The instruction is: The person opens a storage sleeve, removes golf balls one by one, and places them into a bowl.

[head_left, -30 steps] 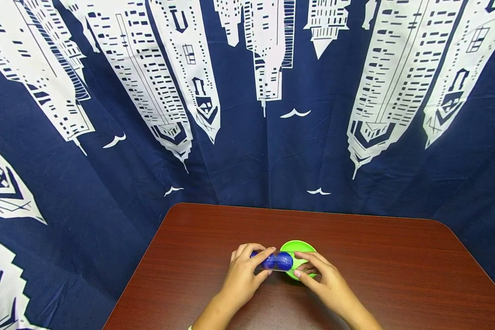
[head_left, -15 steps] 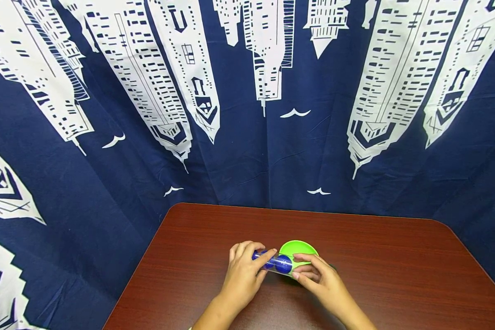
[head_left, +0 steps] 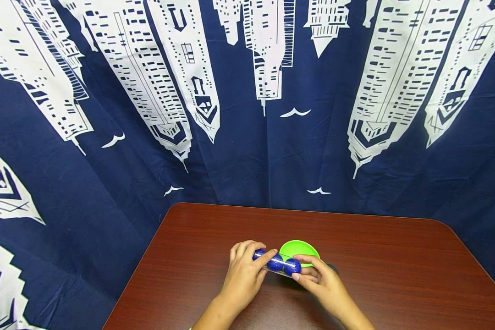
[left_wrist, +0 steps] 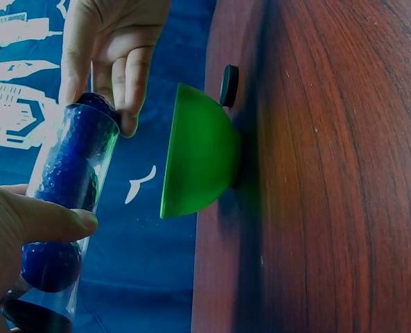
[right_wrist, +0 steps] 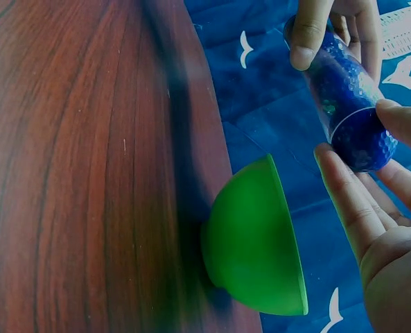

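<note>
My left hand point(head_left: 243, 270) grips a clear tube point(head_left: 268, 266) tilted with its mouth to the right. Several dark blue dimpled golf balls, such as this golf ball point(left_wrist: 53, 267), lie in a row inside. One golf ball point(right_wrist: 366, 144) bulges out of the mouth. My right hand point(head_left: 326, 284) has thumb and fingers on either side of that ball at the mouth, pinching it. A green bowl point(head_left: 294, 250) stands upright on the table, just beyond and below the tube's mouth; its inside is partly hidden by the right hand. A black cap point(left_wrist: 35, 316) closes the tube's other end.
A round black lid point(left_wrist: 229, 85) lies on the table beside the bowl, mostly behind the right hand in the head view. The brown wooden table point(head_left: 396, 266) meets a navy cloth point(head_left: 239, 169) printed with white buildings and birds.
The tube has tilted, its right end lower. The blue balls have slid right toward the mouth, and the foremost now reaches my right fingers. Both hands have barely moved.
</note>
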`<state>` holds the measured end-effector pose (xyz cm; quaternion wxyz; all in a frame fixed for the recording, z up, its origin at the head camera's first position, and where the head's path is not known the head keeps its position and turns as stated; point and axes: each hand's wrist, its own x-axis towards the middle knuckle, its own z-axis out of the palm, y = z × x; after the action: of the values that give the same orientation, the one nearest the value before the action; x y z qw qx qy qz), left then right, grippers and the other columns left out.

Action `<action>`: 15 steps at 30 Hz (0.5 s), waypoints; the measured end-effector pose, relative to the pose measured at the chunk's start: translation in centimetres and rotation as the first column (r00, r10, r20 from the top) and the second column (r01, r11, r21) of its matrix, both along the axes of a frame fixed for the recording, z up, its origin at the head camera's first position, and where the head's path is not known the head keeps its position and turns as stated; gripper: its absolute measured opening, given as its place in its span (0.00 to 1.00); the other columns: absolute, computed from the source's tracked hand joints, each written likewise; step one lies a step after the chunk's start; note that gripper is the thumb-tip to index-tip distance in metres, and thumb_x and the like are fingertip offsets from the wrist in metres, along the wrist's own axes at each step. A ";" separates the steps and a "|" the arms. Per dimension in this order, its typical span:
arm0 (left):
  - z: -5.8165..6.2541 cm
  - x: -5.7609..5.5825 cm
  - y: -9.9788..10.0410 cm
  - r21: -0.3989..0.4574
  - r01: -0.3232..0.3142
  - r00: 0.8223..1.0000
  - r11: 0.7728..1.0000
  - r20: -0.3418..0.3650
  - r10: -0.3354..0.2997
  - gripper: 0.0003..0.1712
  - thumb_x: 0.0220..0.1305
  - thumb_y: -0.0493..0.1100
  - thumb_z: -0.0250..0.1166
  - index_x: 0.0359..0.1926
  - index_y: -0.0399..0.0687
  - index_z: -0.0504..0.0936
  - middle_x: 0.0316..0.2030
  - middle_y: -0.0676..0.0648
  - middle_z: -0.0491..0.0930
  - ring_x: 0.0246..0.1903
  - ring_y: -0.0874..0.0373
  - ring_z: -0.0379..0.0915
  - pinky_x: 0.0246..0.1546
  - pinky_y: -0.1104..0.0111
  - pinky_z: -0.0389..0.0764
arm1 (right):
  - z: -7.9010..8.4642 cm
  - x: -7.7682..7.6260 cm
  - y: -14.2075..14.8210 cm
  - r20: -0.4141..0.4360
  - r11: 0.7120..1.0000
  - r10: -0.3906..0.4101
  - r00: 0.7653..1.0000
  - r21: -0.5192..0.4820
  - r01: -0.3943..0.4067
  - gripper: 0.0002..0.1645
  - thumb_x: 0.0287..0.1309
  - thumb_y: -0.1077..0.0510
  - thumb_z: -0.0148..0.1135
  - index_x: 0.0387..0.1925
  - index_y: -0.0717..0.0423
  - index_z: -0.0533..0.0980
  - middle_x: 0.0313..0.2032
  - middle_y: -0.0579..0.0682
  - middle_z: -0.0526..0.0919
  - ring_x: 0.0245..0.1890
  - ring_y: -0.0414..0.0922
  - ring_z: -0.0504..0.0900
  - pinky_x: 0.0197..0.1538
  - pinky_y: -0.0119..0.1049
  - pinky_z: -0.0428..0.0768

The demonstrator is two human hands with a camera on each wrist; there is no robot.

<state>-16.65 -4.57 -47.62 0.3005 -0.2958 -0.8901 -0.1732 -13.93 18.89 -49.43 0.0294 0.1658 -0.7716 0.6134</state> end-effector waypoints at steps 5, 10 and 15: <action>-0.1 0.0 0.0 0.004 -0.005 1.000 1.000 0.010 0.005 0.31 0.49 0.41 0.79 0.56 0.68 0.84 0.52 0.56 0.79 0.58 0.55 0.70 0.61 0.54 0.68 | 0.1 0.0 0.0 0.014 1.000 -0.007 1.000 0.009 0.007 0.24 0.64 0.62 0.66 0.60 0.61 0.73 0.51 0.67 0.80 0.43 0.36 0.87 0.45 0.29 0.86; -0.2 -0.1 0.0 0.021 0.004 1.000 1.000 0.001 -0.004 0.31 0.49 0.39 0.79 0.56 0.66 0.85 0.51 0.54 0.80 0.57 0.54 0.71 0.60 0.53 0.69 | 0.1 0.0 0.0 -0.011 1.000 -0.012 1.000 0.009 0.012 0.24 0.64 0.63 0.67 0.60 0.61 0.74 0.51 0.65 0.80 0.42 0.36 0.87 0.45 0.30 0.86; -0.2 0.0 -0.1 0.030 0.001 1.000 1.000 0.016 -0.001 0.30 0.49 0.38 0.78 0.55 0.63 0.85 0.51 0.54 0.79 0.57 0.55 0.71 0.60 0.54 0.70 | 0.3 0.0 -0.1 -0.032 1.000 -0.022 0.999 0.007 0.022 0.24 0.63 0.63 0.67 0.60 0.64 0.75 0.51 0.63 0.80 0.42 0.36 0.87 0.44 0.30 0.86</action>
<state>-16.68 -4.64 -47.82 0.2978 -0.2903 -0.8896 -0.1887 -13.96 18.77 -49.18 0.0477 0.1670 -0.7750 0.6077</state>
